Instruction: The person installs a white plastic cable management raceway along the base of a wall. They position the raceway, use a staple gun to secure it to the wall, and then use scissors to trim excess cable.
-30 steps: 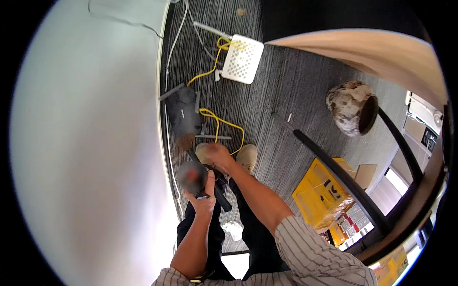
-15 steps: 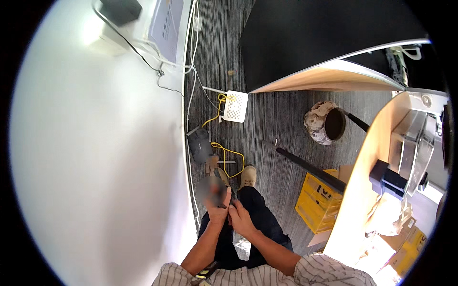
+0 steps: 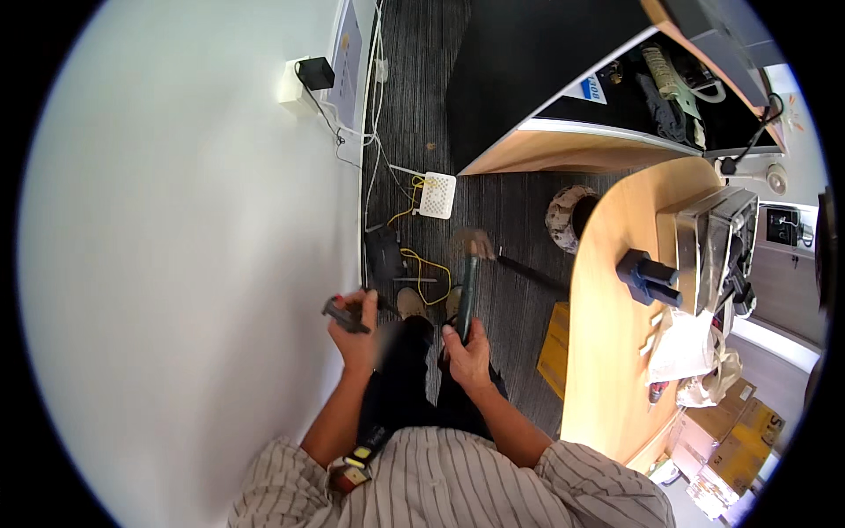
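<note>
- The left hand [image 3: 356, 339] is raised beside the white wall [image 3: 176, 264], its fingers clamped on a small dark tool [image 3: 343, 314]; what kind of tool is too blurred to tell.
- The right hand [image 3: 466, 356] grips the lower end of a long dark bar [image 3: 466, 295], which points away over the carpet [image 3: 519, 220].
- Both hands are above the person's dark trousers and shoes [image 3: 412, 304].
- To the right, a curved wooden bench [image 3: 607, 352] carries a black block [image 3: 650, 277] and a grey metal box [image 3: 713, 246]; its contents are not clear.
- Cardboard boxes [image 3: 731, 431] stand by the lower right rim, partly cut off.
- Farther off, a white router [image 3: 437, 194] and yellow cable [image 3: 422, 264] lie on the carpet.
- A round bin [image 3: 568, 211] is half hidden behind the bench.
</note>
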Demonstrator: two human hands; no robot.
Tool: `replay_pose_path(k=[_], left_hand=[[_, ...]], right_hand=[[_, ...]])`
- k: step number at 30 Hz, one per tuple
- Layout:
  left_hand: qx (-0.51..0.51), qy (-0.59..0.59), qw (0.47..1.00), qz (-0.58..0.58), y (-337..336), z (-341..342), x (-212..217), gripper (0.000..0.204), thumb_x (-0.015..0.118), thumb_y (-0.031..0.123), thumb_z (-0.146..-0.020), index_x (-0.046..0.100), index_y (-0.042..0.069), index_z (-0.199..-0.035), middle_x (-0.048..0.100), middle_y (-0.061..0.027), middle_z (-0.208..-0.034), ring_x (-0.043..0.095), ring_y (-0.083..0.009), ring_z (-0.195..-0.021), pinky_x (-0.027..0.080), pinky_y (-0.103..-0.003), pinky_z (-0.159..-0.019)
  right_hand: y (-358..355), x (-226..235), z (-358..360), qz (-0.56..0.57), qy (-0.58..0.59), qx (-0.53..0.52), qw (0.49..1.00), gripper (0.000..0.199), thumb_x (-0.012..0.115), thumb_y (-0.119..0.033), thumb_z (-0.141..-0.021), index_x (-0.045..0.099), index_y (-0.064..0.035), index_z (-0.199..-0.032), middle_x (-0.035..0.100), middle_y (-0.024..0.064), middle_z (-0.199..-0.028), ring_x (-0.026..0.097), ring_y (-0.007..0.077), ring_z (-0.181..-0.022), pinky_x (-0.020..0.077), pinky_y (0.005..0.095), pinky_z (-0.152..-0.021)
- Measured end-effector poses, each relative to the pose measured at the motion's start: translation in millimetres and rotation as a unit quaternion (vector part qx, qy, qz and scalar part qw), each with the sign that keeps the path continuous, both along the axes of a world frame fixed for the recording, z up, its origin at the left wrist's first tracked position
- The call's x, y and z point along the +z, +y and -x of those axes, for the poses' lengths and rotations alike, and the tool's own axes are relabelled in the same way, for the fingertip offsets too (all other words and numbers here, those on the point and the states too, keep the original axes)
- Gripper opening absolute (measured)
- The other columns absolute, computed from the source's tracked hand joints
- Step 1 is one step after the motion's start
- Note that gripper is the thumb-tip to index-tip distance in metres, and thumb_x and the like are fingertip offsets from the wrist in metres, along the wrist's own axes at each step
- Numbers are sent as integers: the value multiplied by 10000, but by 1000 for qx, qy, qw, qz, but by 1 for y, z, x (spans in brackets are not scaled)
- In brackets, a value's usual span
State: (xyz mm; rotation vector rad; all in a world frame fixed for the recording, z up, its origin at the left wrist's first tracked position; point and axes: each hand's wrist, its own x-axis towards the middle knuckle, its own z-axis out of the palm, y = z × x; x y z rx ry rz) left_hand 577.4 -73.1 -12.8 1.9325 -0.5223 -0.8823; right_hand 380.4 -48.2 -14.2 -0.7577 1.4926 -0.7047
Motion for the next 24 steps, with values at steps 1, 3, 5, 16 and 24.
replay_pose_path(k=[1, 3, 5, 16, 24], left_hand=[[-2, -19, 999, 38, -1, -7, 8, 169, 738, 143, -869, 647, 1, -873, 643, -36, -823, 603, -130, -824, 463, -278, -845], [-3, -45, 995, 93, -10, -16, 36, 138, 730, 104, -872, 636, 3, -874, 631, -31, -811, 595, -123, -820, 462, -272, -836], [-25, -82, 989, 124, -35, -28, 80, 143, 729, 92, -870, 626, -7, -871, 628, -31, -815, 595, -117, -813, 462, -279, -842], [-37, -347, 927, 134, -98, -83, 245, 126, 658, 92, -890, 659, -33, -876, 630, -9, -708, 559, -69, -639, 458, -222, -631], [-6, -395, 917, 62, -107, -81, 299, 100, 642, 75, -878, 675, -18, -898, 655, -40, -741, 576, -82, -667, 466, -228, -677]], right_hand=[[8, 6, 7, 66, 29, 5, 997, 289, 664, -225, -929, 535, -12, -1075, 555, 24, -726, 518, 75, -653, 437, 295, -556], [17, 17, 16, 82, 19, -26, 996, 229, 678, -215, -919, 557, -42, -1006, 560, 4, -740, 491, 54, -650, 416, 275, -548], [9, 27, 24, 28, -64, -45, 997, 212, 688, -214, -913, 569, -42, -945, 564, -1, -731, 496, 54, -638, 413, 275, -537], [-86, 79, 47, 114, -29, -51, 992, 239, 706, -245, -901, 587, -58, -812, 516, -30, -619, 470, 51, -530, 370, 271, -475], [-185, 113, 59, 10, 48, 24, 999, 297, 677, -310, -897, 597, -26, -866, 547, 20, -639, 524, 101, -551, 425, 295, -513]])
